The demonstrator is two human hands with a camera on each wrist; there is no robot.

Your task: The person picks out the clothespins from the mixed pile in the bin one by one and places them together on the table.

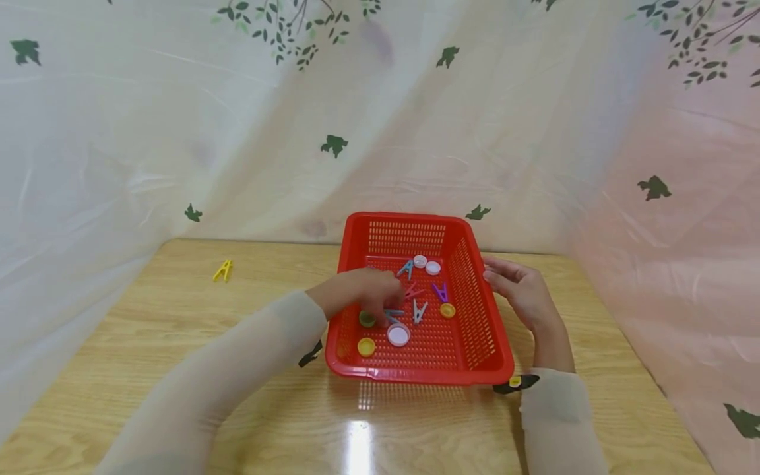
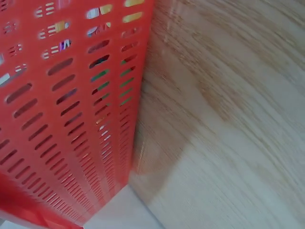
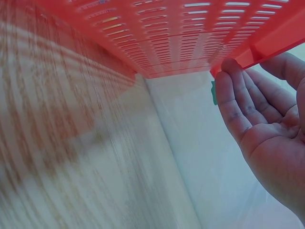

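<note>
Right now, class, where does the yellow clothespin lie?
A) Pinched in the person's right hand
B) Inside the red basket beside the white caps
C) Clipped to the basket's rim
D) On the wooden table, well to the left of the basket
D: the yellow clothespin lies alone on the table, far left of the red basket, and neither hand touches it.

Bright, even light fills the scene; a white glare streak lies on the glossy wooden surface [image 1: 359, 448] below the red slotted plastic basket [image 1: 481, 316]. The head view bows at its edges. Both wrist views are motion-blurred and soft.
</note>
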